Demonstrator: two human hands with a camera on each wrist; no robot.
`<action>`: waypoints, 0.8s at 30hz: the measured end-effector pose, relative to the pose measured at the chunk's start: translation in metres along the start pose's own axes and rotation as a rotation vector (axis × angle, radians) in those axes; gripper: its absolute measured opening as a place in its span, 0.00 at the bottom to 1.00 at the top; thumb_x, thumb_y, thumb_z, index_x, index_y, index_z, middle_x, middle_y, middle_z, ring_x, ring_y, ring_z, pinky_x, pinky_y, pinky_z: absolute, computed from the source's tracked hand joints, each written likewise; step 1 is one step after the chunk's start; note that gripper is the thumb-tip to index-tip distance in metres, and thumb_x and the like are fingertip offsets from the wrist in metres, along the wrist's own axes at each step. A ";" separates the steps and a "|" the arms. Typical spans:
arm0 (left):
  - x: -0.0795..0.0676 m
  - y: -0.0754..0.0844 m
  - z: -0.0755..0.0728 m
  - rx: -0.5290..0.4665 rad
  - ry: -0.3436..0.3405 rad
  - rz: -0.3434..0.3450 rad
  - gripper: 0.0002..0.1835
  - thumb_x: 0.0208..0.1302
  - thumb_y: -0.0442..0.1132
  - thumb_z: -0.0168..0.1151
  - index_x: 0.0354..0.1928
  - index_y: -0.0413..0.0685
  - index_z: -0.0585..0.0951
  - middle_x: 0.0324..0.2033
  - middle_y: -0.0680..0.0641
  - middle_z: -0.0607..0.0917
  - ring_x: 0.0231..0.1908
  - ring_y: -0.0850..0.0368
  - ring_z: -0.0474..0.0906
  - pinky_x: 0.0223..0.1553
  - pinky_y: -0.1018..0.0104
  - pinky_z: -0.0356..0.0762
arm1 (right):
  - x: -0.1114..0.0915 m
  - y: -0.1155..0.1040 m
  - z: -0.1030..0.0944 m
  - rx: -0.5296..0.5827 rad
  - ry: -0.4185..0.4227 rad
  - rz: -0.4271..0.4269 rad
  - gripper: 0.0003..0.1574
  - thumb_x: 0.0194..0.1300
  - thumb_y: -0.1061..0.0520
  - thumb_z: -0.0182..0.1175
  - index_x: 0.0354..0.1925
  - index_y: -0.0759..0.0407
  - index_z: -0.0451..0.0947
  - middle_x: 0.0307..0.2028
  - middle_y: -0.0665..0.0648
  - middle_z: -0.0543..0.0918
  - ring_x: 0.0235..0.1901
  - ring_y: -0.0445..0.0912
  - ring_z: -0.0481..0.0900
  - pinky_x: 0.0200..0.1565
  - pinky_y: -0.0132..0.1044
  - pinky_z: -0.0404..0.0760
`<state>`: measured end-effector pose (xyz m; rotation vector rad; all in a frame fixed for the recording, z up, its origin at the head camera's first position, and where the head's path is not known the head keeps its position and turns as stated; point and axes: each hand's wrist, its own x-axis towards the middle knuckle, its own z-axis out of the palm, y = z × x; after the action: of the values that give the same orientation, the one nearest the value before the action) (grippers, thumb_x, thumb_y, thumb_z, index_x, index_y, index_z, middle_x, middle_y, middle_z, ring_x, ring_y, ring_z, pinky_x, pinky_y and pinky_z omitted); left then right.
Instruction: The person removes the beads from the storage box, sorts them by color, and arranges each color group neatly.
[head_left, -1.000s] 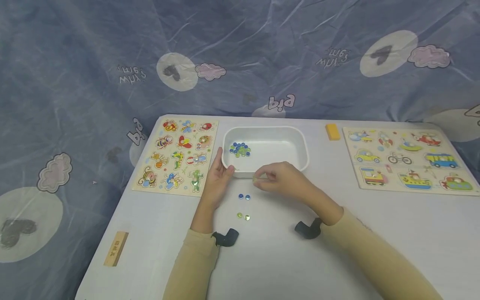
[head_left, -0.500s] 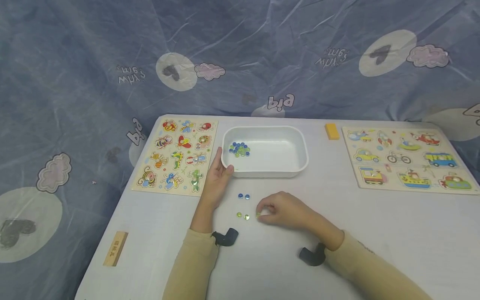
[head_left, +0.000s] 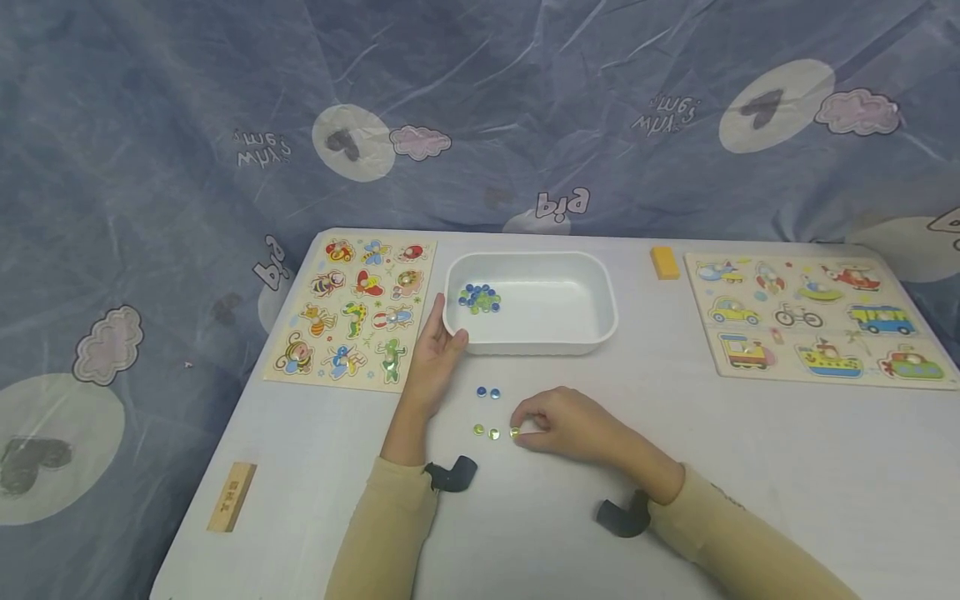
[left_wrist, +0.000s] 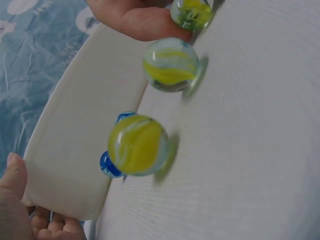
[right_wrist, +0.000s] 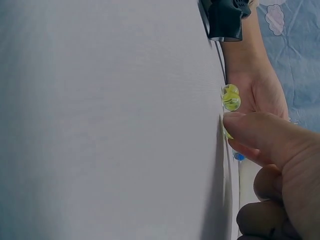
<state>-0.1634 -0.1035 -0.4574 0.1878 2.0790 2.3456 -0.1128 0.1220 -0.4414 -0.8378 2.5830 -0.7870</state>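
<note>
Three yellow marbles (head_left: 494, 434) lie in a row on the table (head_left: 540, 533), the rightmost marble (head_left: 515, 433) pinched by the right hand (head_left: 576, 423), the left hand (head_left: 433, 362) gripping the white tray (head_left: 536, 349); placing seems in progress, next requiring release.

White tray (head_left: 555, 310), holding blue and green marbles (head_left: 478, 298); left hand (head_left: 435, 358) gripping its left end. Right hand (head_left: 567, 422), pinching one yellow-green marble (head_left: 514, 433) beside two matching marbles (head_left: 494, 434). Two blue marbles (head_left: 495, 393), nearer the tray.
</note>
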 end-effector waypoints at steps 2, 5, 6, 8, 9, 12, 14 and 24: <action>0.000 0.001 0.000 0.003 0.000 -0.003 0.39 0.69 0.36 0.53 0.75 0.54 0.45 0.74 0.59 0.47 0.74 0.55 0.44 0.73 0.65 0.52 | 0.000 0.001 0.001 -0.002 0.003 0.001 0.08 0.55 0.49 0.68 0.36 0.41 0.84 0.12 0.39 0.71 0.14 0.33 0.63 0.17 0.25 0.67; 0.000 0.001 0.000 0.005 -0.001 -0.002 0.39 0.68 0.38 0.53 0.75 0.54 0.45 0.74 0.58 0.47 0.74 0.55 0.44 0.72 0.67 0.52 | 0.000 0.001 0.001 -0.005 0.007 0.002 0.09 0.54 0.49 0.69 0.37 0.41 0.84 0.12 0.39 0.71 0.14 0.33 0.62 0.17 0.24 0.67; 0.000 0.000 0.000 0.004 -0.002 -0.002 0.40 0.68 0.38 0.54 0.75 0.54 0.44 0.74 0.58 0.47 0.74 0.55 0.43 0.72 0.67 0.52 | 0.000 0.001 0.001 -0.004 0.009 0.000 0.10 0.54 0.50 0.69 0.37 0.42 0.84 0.12 0.39 0.71 0.14 0.33 0.62 0.17 0.24 0.67; -0.001 0.000 0.000 -0.001 -0.003 0.000 0.40 0.68 0.38 0.54 0.75 0.54 0.44 0.75 0.58 0.47 0.74 0.55 0.43 0.73 0.66 0.51 | -0.001 0.001 0.001 -0.008 0.011 -0.004 0.10 0.54 0.49 0.69 0.38 0.42 0.84 0.12 0.40 0.70 0.14 0.33 0.62 0.17 0.24 0.66; -0.001 0.000 0.000 -0.002 -0.003 0.003 0.40 0.68 0.38 0.53 0.75 0.54 0.44 0.75 0.58 0.47 0.75 0.54 0.43 0.73 0.66 0.51 | -0.001 0.001 0.000 -0.008 0.011 -0.005 0.11 0.54 0.50 0.69 0.38 0.42 0.84 0.12 0.40 0.70 0.14 0.33 0.62 0.17 0.25 0.67; -0.001 -0.001 0.000 -0.010 -0.003 0.008 0.40 0.68 0.38 0.53 0.75 0.53 0.44 0.75 0.57 0.47 0.75 0.54 0.43 0.73 0.64 0.50 | -0.001 0.000 0.000 -0.010 0.013 -0.005 0.11 0.54 0.49 0.69 0.39 0.43 0.84 0.12 0.40 0.69 0.14 0.33 0.61 0.18 0.25 0.67; -0.001 -0.001 0.000 -0.008 -0.002 0.009 0.40 0.68 0.38 0.53 0.75 0.53 0.44 0.75 0.57 0.47 0.75 0.54 0.42 0.74 0.64 0.50 | -0.002 0.000 -0.001 -0.015 0.013 0.002 0.12 0.54 0.49 0.69 0.39 0.42 0.84 0.12 0.40 0.69 0.14 0.33 0.61 0.18 0.25 0.67; 0.000 0.001 0.000 0.001 -0.002 -0.001 0.40 0.68 0.38 0.53 0.75 0.55 0.45 0.75 0.58 0.46 0.75 0.56 0.42 0.74 0.64 0.49 | -0.006 -0.001 -0.020 -0.010 0.018 0.070 0.15 0.53 0.42 0.69 0.41 0.37 0.83 0.19 0.36 0.74 0.19 0.35 0.67 0.28 0.27 0.74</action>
<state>-0.1630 -0.1034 -0.4569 0.1898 2.0783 2.3431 -0.1160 0.1330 -0.4243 -0.7425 2.6190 -0.7657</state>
